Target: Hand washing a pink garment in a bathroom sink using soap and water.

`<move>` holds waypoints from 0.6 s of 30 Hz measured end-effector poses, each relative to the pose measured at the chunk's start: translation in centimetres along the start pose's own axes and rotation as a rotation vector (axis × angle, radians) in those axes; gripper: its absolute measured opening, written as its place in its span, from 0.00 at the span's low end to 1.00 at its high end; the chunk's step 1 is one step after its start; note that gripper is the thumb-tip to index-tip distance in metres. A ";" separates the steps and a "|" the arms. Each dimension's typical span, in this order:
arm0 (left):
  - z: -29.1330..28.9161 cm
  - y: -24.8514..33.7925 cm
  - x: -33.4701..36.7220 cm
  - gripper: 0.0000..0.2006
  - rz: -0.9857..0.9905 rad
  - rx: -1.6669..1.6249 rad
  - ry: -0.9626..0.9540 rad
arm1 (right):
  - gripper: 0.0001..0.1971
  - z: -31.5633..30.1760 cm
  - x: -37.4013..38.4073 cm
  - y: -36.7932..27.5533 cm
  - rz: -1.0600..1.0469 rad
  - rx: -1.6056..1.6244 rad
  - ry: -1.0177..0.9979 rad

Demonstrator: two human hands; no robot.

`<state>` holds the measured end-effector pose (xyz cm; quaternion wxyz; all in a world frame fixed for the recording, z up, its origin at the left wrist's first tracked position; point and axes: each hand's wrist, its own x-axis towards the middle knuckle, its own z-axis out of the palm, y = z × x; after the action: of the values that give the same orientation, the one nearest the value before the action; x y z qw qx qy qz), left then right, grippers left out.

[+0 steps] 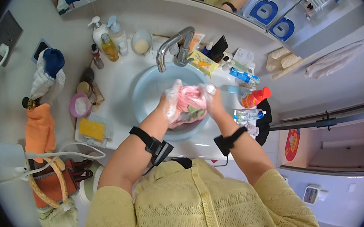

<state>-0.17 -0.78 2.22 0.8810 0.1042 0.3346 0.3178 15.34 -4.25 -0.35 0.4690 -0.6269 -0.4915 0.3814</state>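
Observation:
Bunched between my hands is a wet pink cloth (190, 96) with a green patch on its lower side. My left hand (171, 102) grips its left end, and thick white suds cover the fingers. On the other end, my right hand (213, 98) is closed too, with foam over the knuckles. Both hands are over a light blue basin (141, 84) that stands in the sink below the tap. Part of the cloth hangs low into the basin. The chrome tap (174, 41) arches just beyond my hands.
Pump bottles (100, 33) and a yellow bottle (109, 48) stand at the back left. A soap dish (141, 42) is beside them. On the right are a red-capped bottle (255, 98), tubes and a yellow packet (203, 62). A yellow sponge (92, 129) lies at the left edge.

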 end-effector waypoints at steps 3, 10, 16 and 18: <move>-1.7 1.4 -0.1 0.14 0.112 -0.108 -0.127 | 0.09 -0.8 -1.6 -2.5 0.074 0.118 -0.102; 2.0 3.3 -2.8 0.17 0.258 0.449 -0.404 | 0.12 -2.9 -1.0 -5.9 0.177 -0.059 -0.265; 0.5 5.2 -3.2 0.22 0.301 0.728 -0.323 | 0.05 -5.7 -0.5 -6.8 0.116 0.975 0.028; 0.1 5.3 -3.4 0.22 0.311 0.727 -0.284 | 0.06 -6.5 -0.6 -6.7 0.152 1.020 0.070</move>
<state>-4.67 1.23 6.16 0.7658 0.5005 0.2803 0.2906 19.54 -5.73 7.89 0.7022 -0.3646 -0.1802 0.5844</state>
